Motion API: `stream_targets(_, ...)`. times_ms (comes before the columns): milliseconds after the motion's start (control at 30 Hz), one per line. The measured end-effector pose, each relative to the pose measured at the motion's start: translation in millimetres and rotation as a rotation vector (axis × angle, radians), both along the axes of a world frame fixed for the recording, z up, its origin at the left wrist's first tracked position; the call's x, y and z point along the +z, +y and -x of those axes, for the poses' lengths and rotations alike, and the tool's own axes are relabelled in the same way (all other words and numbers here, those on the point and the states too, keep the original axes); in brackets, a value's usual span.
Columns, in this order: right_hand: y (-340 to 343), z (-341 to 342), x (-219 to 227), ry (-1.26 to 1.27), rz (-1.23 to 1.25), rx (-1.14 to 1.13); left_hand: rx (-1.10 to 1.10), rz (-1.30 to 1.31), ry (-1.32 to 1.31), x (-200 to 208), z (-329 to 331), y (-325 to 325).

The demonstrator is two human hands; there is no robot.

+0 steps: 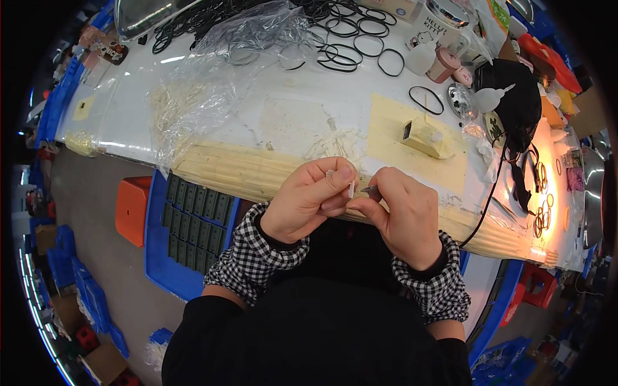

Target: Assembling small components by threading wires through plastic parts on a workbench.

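Note:
Both hands are raised together over the padded front edge of the table. My left hand [310,196] is closed, pinching a small white strip [351,189] between thumb and fingers. My right hand [407,209] is closed round a small dark tool with a pointed metal tip [368,189]. Only that tip shows, pointing at the white strip; the rest is hidden in my fingers, so its kind cannot be told. Just beyond my hands, thin whitish scraps [336,145] lie in a heap on the table.
Black rubber rings [341,56] and a clear plastic bag [212,83] lie across the far table. To the right, a yellow wrapped block [425,138] rests on a yellow sheet [386,122]. A black cap [515,96] and cable lie beyond. Below stands a blue crate [154,251] beside an orange stool [132,209].

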State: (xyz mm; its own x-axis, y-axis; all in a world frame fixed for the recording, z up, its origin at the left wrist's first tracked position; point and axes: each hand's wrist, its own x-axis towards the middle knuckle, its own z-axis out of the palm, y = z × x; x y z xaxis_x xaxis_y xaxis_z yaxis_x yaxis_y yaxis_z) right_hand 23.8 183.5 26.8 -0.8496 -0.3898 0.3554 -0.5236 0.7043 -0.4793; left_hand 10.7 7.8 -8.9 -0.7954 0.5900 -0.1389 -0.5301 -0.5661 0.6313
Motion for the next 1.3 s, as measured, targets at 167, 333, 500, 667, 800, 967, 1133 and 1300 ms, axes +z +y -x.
stream_targets(167, -1.6, 0.8, -2.4, 0.022, -0.007, -0.004, -0.022, -0.001, -0.041, 1.8, -0.5, -1.8)
stream_targets(333, -1.6, 0.4, -3.6, 0.017, -0.015, 0.000, -0.017, 0.002, -0.027, 1.5, -0.8, -2.4)
stream_targets(500, -1.3, -0.1, -2.7, 0.006, -0.040, -0.006, -0.019, 0.008, -0.010, 1.4, -0.7, -2.1)
stream_targets(667, -1.6, -0.3, -3.8, -0.003, -0.050, 0.005, 0.007, 0.042, 0.013, 2.7, -1.4, -3.1)
stream_targets(800, -0.5, -0.1, -5.8, 0.013, -0.043, -0.005, 0.008, 0.072, 0.026, 5.9, -0.4, -3.5)
stream_targets(967, 0.3, 0.3, -5.5, 0.024, -0.061, -0.014, 0.029, 0.104, 0.043, 7.6, -0.5, -2.7)
stream_targets(1133, -0.7, -0.9, -5.8, 0.010, -0.079, -0.007, 0.046, 0.125, 0.039, 8.0, -1.6, -4.3)
stream_targets(1300, -0.4, -0.6, -5.7, 0.006, -0.063, 0.003, 0.044, 0.120, 0.036, 7.1, -1.6, -4.5)
